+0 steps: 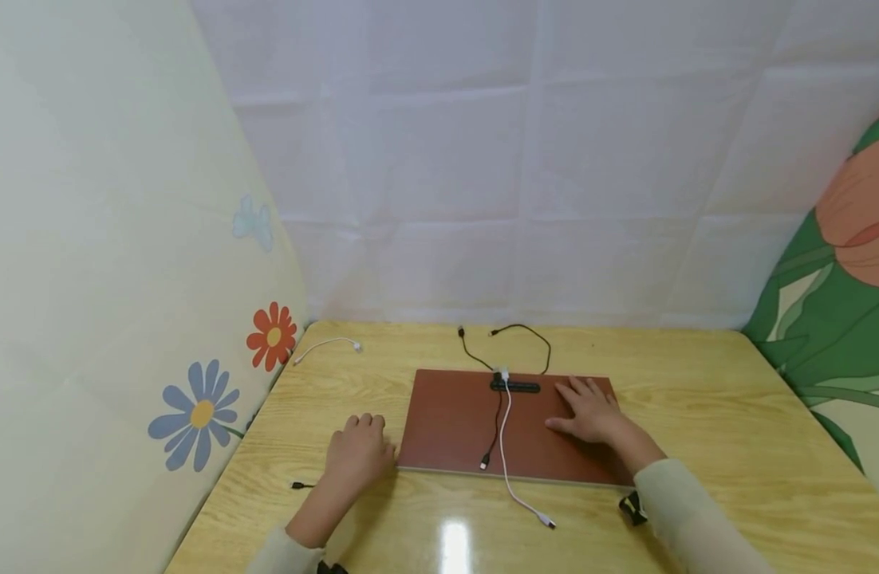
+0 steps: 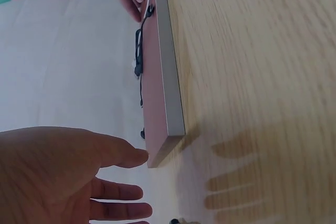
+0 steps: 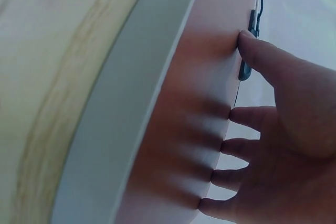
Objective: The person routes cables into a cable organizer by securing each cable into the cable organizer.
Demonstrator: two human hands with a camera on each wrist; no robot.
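Note:
A reddish-brown flat board (image 1: 447, 422) with a pale edge lies on the table. Fixed near its back edge is a black cable holder (image 1: 524, 387), where a white cable (image 1: 506, 446) and a short black cable (image 1: 496, 430) hang toward the front. My right hand (image 1: 589, 410) rests spread fingertips on the board's right part, the thumb nearest the holder. Beside the board's left front corner, my left hand (image 1: 360, 453) hovers with relaxed fingers and holds nothing; in the left wrist view its thumb (image 2: 123, 153) overlaps that corner.
Two black cables, one ending in a black plug (image 1: 461, 332) and one looped (image 1: 549, 347), extend behind the board. A short white cable (image 1: 325, 343) lies at the back left of the wooden table (image 1: 712, 414). A black plug (image 1: 299, 485) shows beside my left forearm.

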